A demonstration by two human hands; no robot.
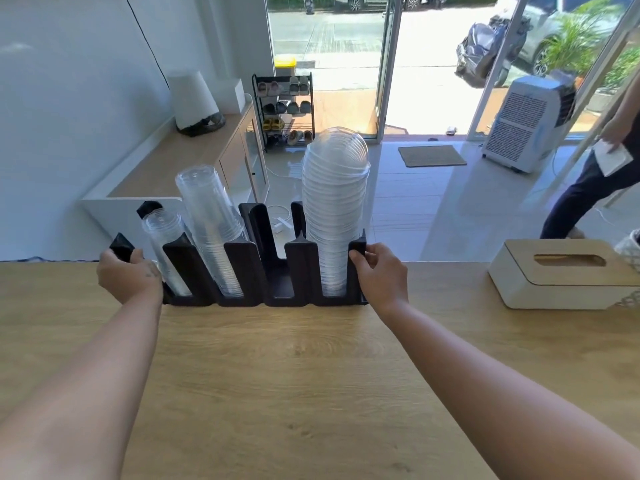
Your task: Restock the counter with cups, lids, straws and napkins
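On counter (277,375), 2 hands (130,275) (379,277) hold rack (304,268) (black)

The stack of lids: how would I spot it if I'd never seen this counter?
On the wooden counter stands a black rack gripped at its ends by the left hand and right hand. The stack of lids fills its rightmost slot, beside the empty one; unlike the slimmer cups, it is dome-topped.

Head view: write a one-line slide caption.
Left hand and right hand grip the ends of a black organizer holding clear cups and dome lids on a counter.
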